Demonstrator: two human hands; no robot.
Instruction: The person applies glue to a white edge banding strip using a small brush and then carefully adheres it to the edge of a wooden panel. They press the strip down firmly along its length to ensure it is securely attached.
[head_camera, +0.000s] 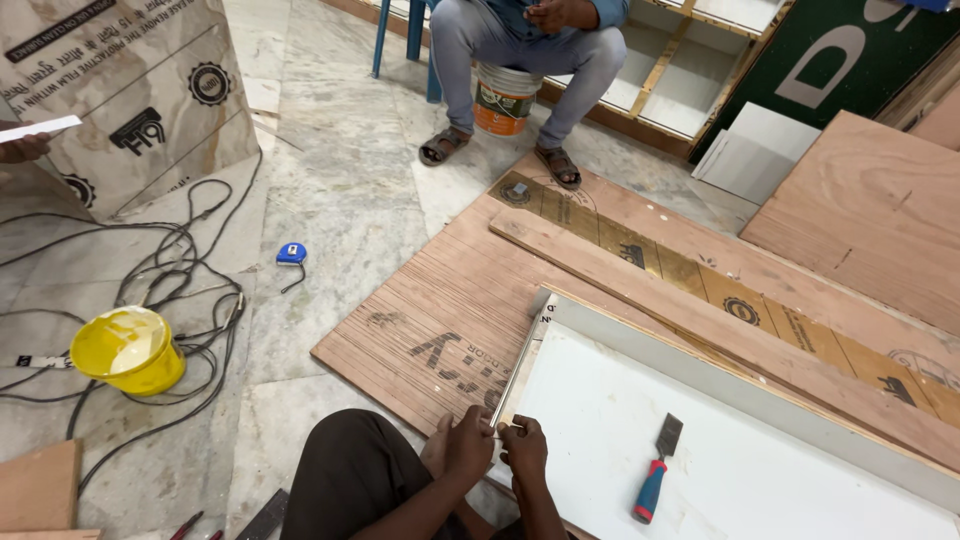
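Note:
My left hand and my right hand meet at the near corner of a white laminated board, both pinching the end of a thin grey edge strip that runs along the board's left edge. The white board lies on a large brown plywood sheet. A chisel with a red and blue handle rests on the white board, to the right of my hands. My knee in dark trousers is just below my hands.
A yellow bucket sits among tangled black cables at left. A blue tape measure lies on the marble floor. A seated person faces me behind an orange and white bucket. Plywood boards lie stacked at right.

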